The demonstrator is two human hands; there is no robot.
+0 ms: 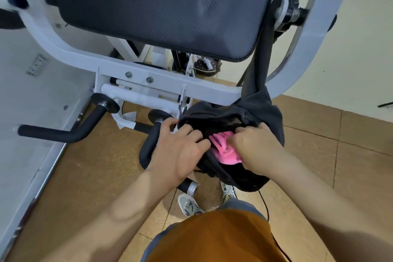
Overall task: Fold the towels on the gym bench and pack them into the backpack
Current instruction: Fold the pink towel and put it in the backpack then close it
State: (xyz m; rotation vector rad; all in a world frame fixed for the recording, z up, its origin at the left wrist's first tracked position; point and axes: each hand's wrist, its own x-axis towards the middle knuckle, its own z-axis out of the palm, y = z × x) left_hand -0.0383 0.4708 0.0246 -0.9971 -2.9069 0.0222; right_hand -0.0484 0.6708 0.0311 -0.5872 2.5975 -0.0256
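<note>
A dark grey backpack (265, 110) hangs by its strap from the right side of the white bench frame, with its mouth open toward me. A pink towel (225, 151) sits bunched in the opening, partly hidden. My left hand (180, 149) grips the left edge of the opening, fingers curled over the fabric. My right hand (255, 147) is closed on the towel and the right edge of the opening; which of the two it grips I cannot tell exactly. The black padded gym bench (161, 10) above holds no towel in view.
White steel frame tubes (161, 83) and black foam handles (63, 134) stick out at the left and just beside my left hand. A weight-plate peg (287, 13) is at the upper right. Brown tiled floor (319, 155), my shoes and a thin black cable lie below.
</note>
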